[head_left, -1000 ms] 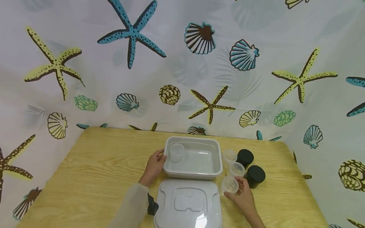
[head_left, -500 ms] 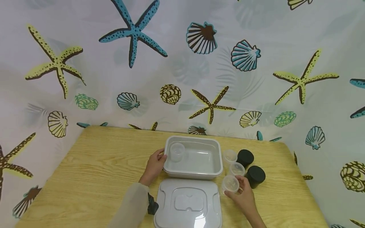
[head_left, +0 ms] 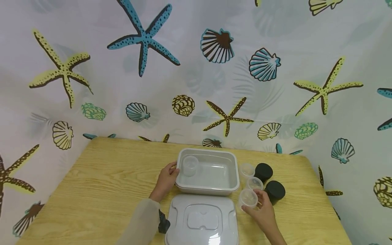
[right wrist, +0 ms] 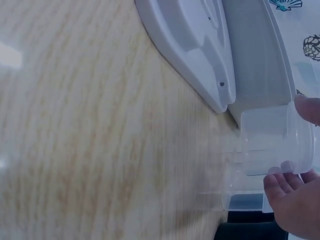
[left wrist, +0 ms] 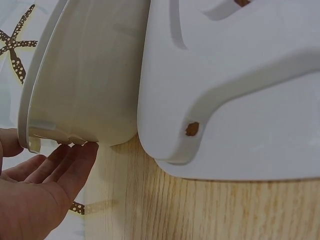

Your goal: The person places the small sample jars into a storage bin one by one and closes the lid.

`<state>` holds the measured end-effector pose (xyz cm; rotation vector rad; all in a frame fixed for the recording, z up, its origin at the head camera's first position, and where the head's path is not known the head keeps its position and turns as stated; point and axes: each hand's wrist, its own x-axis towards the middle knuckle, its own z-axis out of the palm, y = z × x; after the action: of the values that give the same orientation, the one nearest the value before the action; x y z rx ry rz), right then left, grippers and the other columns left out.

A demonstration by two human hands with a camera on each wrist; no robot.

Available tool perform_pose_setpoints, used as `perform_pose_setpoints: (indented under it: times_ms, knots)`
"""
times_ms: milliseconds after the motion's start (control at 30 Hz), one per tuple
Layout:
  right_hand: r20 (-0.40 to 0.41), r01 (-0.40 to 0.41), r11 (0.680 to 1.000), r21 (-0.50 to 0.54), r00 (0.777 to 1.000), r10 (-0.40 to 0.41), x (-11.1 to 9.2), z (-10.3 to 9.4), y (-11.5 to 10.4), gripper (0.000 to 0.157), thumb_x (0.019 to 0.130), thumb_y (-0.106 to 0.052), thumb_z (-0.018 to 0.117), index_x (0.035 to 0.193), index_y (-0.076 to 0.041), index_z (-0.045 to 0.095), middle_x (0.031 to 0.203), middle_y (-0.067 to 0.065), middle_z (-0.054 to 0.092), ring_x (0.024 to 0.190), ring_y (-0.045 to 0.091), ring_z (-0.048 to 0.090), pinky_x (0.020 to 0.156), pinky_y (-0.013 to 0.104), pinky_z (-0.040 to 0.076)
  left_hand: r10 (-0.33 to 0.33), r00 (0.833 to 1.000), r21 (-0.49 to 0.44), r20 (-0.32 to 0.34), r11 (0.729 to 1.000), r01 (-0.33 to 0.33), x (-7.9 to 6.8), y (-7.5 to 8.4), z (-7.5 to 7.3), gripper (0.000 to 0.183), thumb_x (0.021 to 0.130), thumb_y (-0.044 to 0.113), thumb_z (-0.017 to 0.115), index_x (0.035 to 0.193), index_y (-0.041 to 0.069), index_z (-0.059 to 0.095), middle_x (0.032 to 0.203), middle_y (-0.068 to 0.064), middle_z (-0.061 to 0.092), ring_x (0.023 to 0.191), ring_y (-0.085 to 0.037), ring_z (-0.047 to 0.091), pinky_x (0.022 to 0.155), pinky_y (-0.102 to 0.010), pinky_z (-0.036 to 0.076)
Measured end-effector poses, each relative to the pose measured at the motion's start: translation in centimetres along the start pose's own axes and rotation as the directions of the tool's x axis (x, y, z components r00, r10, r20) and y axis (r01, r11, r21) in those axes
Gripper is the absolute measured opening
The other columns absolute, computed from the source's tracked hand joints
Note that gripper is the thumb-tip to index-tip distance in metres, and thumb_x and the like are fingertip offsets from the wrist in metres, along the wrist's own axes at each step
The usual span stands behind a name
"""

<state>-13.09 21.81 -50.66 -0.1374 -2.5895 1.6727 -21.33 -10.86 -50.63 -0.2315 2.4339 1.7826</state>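
Observation:
My left hand point(head_left: 166, 177) grips the left end of a light grey plastic container point(head_left: 211, 186), thumb at the rim and fingers against its outer wall in the left wrist view. Inside the container, at its left, stands a clear plastic cup point(head_left: 190, 166). My right hand point(head_left: 264, 211) holds another clear cup point(right wrist: 270, 135) between thumb and fingers near its rim, right of the container's front corner. Behind that cup, two more clear cups stand in a row, a nearer cup point(head_left: 255, 183) and a farther cup point(head_left: 246, 170).
A grey lid point(head_left: 202, 217) lies in front of the container, with a black object point(head_left: 163, 223) by its left edge. Two black-topped cylinders, one far point(head_left: 263, 171) and one near point(head_left: 275, 190), stand right of the cups. A patterned cloth point(head_left: 183, 68) hangs behind the wooden table point(head_left: 107, 177).
The head view has tilted slightly, shifting everything a little. Both hands keep the same holds, and the cups and container stay in place.

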Motion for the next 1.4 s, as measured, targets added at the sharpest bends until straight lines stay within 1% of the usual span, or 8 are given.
perform_pose_setpoints:
  times_ms: [167,367,600,800,1100,1333,1400]
  knots:
    - [0.004,0.003,1.0,0.004,1.0,-0.003,-0.1,0.0,-0.4,0.069,0.071,-0.003,0.081,0.128,0.006,0.042,0.129,0.025,0.05,0.12,0.038,0.051,0.103,0.049,0.042,0.009,1.0,-0.003,0.005,1.0,-0.009,-0.3,-0.1,-0.1,0.044,0.102,0.012,0.042,0.144,0.003,0.037,0.13,-0.026,0.055,0.116,-0.035,0.057,0.089,-0.042,0.052]
    - [-0.011,0.024,1.0,0.006,1.0,-0.024,-0.2,0.0,-0.7,0.068,0.07,-0.001,0.081,0.126,0.006,0.044,0.127,0.024,0.052,0.119,0.038,0.052,0.102,0.048,0.043,0.012,1.0,-0.008,0.011,1.0,-0.012,-0.5,-0.1,-0.2,0.044,0.102,0.013,0.042,0.145,0.003,0.036,0.131,-0.026,0.054,0.117,-0.036,0.056,0.092,-0.043,0.051]
    - [0.018,0.05,0.999,-0.016,0.999,-0.05,-0.1,-0.5,-1.2,0.069,0.073,-0.005,0.08,0.129,0.006,0.042,0.13,0.025,0.05,0.121,0.039,0.051,0.101,0.045,0.044,0.02,1.0,0.0,0.01,1.0,-0.02,-0.4,-0.3,-0.3,0.044,0.103,0.014,0.042,0.145,0.003,0.036,0.132,-0.026,0.054,0.118,-0.036,0.056,0.092,-0.043,0.051]
    - [0.028,0.053,0.998,-0.021,0.998,-0.052,0.1,-0.8,-1.7,0.067,0.074,-0.004,0.079,0.129,0.006,0.042,0.13,0.024,0.051,0.122,0.037,0.052,0.102,0.042,0.044,0.044,0.999,0.014,0.011,0.999,-0.044,-0.5,-0.2,-0.4,0.044,0.102,0.013,0.042,0.144,0.002,0.037,0.131,-0.027,0.054,0.117,-0.037,0.056,0.091,-0.044,0.051]
    - [0.02,0.065,0.998,-0.011,0.998,-0.065,0.3,-1.3,-2.7,0.069,0.076,-0.004,0.078,0.132,0.006,0.04,0.132,0.022,0.049,0.122,0.036,0.051,0.103,0.042,0.043,0.01,1.0,0.0,0.022,1.0,-0.01,-0.5,0.1,-0.6,0.044,0.103,0.014,0.042,0.145,0.005,0.036,0.133,-0.026,0.053,0.119,-0.037,0.055,0.092,-0.044,0.051]
    - [0.025,0.086,0.996,-0.008,0.996,-0.085,0.2,-1.3,-3.3,0.067,0.076,-0.004,0.078,0.132,0.004,0.041,0.132,0.021,0.05,0.123,0.035,0.051,0.102,0.046,0.043,0.013,1.0,0.011,0.019,1.0,-0.013,-0.6,-0.2,-0.5,0.044,0.103,0.014,0.042,0.145,0.004,0.036,0.133,-0.026,0.053,0.118,-0.037,0.055,0.091,-0.043,0.051]
    - [0.026,0.08,0.997,-0.007,0.996,-0.08,0.2,-1.3,-3.5,0.067,0.076,-0.004,0.078,0.132,0.002,0.042,0.132,0.02,0.05,0.124,0.034,0.051,0.103,0.047,0.042,0.013,1.0,0.013,0.02,1.0,-0.013,-0.7,-0.3,-0.5,0.044,0.103,0.014,0.042,0.145,0.004,0.036,0.133,-0.026,0.053,0.118,-0.036,0.056,0.09,-0.043,0.052]
